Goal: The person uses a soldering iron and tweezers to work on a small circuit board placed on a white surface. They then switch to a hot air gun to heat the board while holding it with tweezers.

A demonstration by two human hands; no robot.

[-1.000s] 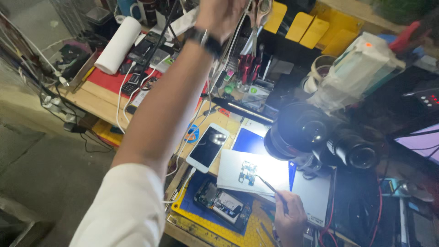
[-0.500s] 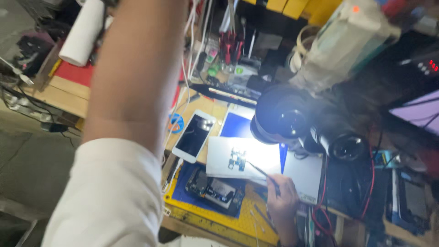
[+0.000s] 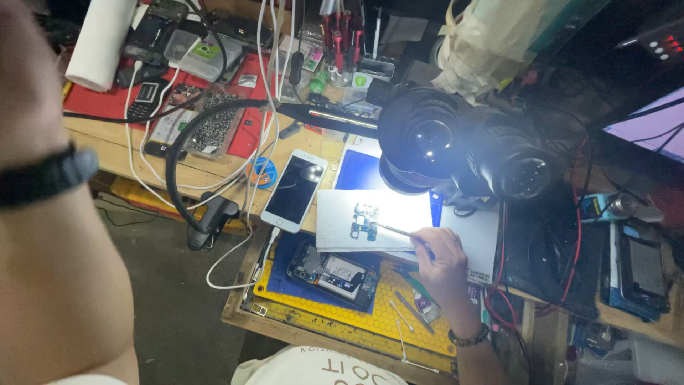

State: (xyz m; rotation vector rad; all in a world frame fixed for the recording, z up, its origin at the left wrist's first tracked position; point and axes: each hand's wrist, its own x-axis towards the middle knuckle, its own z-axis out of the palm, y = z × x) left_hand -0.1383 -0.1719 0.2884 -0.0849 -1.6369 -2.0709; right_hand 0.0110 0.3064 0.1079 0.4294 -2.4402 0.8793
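The raised left forearm has swung off to the left edge of view since the earlier frame, its black wristband (image 3: pixel 43 178) close to the lens; the left hand itself is out of view. The right hand (image 3: pixel 443 258) keeps its grip pinched together on thin metal tweezers (image 3: pixel 395 229), whose tips touch a small blue circuit board (image 3: pixel 365 221) lying on a white paper sheet (image 3: pixel 342 232) on the tabletop (image 3: pixel 107 153), under the black microscope (image 3: pixel 427 139). A white smartphone (image 3: pixel 294 190) lies just beside the sheet.
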